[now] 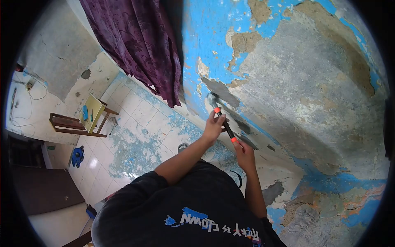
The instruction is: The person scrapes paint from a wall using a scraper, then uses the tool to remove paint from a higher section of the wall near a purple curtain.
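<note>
Scraper [222, 121], black handle with orange marks, lying with its long axis from about eleven o'clock to five o'clock: blade end up at eleven o'clock, pressing on the wall [312, 94] just at the edge of the blue paint [197, 53]; butt end down at five o'clock. Blade itself looking grey and blurred, so exact touching with the plaster hard to tell.

Left hand [214, 125] closing around the upper part of the handle, fingers wrapped and clenched on it, nearer to the blade than the other hand. Right hand [243, 154] gripping the lower end, just under the second orange mark, fingers also closed on the handle. Both hands sitting on the same line, one at eleven o'clock from the other, close but apart, with a short piece of handle showing between.

Going outward: bare grey plaster spreading at three o'clock from the blade, blue paint remaining at twelve o'clock. Purple curtain [140, 45] hanging at ten o'clock, near the blade but not touching. Tiled floor [140, 136] with blue paint flakes lying at eight o'clock, and a small wooden chair [88, 117] standing well apart at nine o'clock.
</note>
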